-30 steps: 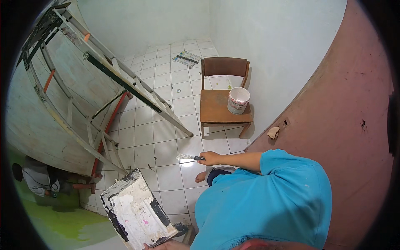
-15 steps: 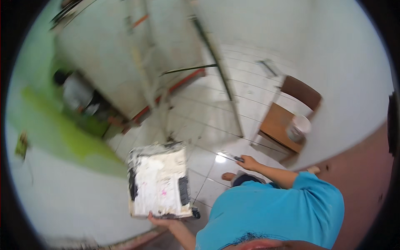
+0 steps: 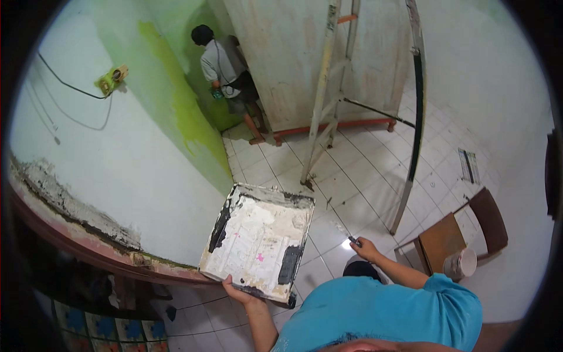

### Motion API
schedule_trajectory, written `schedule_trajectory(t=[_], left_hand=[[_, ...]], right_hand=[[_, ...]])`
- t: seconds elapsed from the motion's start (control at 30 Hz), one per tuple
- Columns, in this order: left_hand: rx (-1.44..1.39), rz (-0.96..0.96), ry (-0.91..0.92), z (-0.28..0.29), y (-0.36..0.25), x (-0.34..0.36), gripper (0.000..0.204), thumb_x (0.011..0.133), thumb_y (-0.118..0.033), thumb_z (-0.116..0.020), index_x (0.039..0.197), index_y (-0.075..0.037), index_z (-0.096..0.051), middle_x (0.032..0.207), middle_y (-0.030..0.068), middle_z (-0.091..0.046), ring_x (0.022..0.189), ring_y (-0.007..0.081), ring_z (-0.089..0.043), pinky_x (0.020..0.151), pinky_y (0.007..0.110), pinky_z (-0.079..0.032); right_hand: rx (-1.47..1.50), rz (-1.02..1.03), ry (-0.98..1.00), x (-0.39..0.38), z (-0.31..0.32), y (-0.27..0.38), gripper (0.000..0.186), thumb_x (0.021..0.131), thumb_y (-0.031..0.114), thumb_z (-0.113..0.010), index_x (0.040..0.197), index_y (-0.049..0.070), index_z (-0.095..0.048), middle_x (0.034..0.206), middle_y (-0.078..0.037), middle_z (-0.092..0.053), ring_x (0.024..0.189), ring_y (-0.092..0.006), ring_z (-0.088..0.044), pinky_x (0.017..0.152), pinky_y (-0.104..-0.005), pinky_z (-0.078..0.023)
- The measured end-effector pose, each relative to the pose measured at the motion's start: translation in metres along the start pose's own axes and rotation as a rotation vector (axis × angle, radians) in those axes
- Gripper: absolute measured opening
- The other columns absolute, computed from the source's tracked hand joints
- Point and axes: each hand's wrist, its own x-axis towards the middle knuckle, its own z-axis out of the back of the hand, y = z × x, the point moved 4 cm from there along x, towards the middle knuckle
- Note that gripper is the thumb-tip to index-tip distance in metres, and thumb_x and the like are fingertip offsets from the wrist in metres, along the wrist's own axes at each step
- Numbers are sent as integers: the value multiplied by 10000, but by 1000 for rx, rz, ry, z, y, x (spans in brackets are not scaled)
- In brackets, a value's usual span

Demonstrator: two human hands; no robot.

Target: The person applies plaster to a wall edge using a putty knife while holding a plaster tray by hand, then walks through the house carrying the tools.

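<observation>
My left hand (image 3: 239,293) grips the near edge of a paint tray (image 3: 264,234), fingers under it and thumb on the rim. White and cream paint coats the tray, with dark grey patches along its sides and a small pink spot. My right hand (image 3: 368,250) is closed round the black handle of a dark-handled tool (image 3: 354,241); its pale, thin far end blurs into the glare on the floor, so its exact kind is unclear. The tool points away from me, apart from the tray.
A stepladder (image 3: 319,100) stands ahead, before a large pale cabinet (image 3: 281,58). Another person (image 3: 226,70) works beside the green wall. At right, a brown chair (image 3: 444,240) carries a white bucket (image 3: 460,264). A yellow-green wall fitting (image 3: 110,80) with a cable hangs at left.
My view has swung left, shifting the ladder, chair and person rightward in the picture. The tray is now tilted clockwise. Both hands keep their hold.
</observation>
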Motion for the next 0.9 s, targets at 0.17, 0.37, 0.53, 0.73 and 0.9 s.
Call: schedule_trajectory(t=[0.17,0.37,0.53,0.73,0.9], left_hand=[[-17,-107,-55,-36,30,-35,799,821,-406,-517,1515,-28,-397,1489,173,-490,1345,375,-495,1097,506,-431],[-9,-224,-134,-90,92,-84,808,808,-426,-539,1511,-48,-410,1488,161,-488,1354,376,-481,1104,509,-418],[-28,-277,-210,-133,141,-116,815,805,-433,-542,1509,-43,-416,1478,165,-500,1337,379,-499,1088,514,-432],[-50,-339,-352,-182,200,-157,821,805,-442,-524,1515,-45,-418,1490,178,-496,1350,401,-490,1098,519,-431],[-39,-391,-319,-199,235,-179,781,843,-468,-493,1499,-49,-434,1491,153,-497,1347,363,-496,1095,500,-431]], right_hand=[[-38,77,48,47,47,7,477,940,484,-675,944,8,-665,755,-156,-636,709,-285,-619,672,-424,-487],[-9,48,166,105,130,-23,486,930,501,-663,939,16,-653,835,-196,-674,798,-352,-659,722,-444,-502],[-40,93,178,164,199,-38,510,933,522,-652,957,12,-663,845,-215,-678,821,-374,-669,734,-460,-507],[-16,120,234,199,255,-76,517,944,529,-644,901,14,-636,782,-172,-639,736,-310,-617,675,-443,-485],[-70,162,281,224,269,-102,542,963,536,-622,898,-2,-634,747,-167,-613,708,-289,-600,661,-439,-477]])
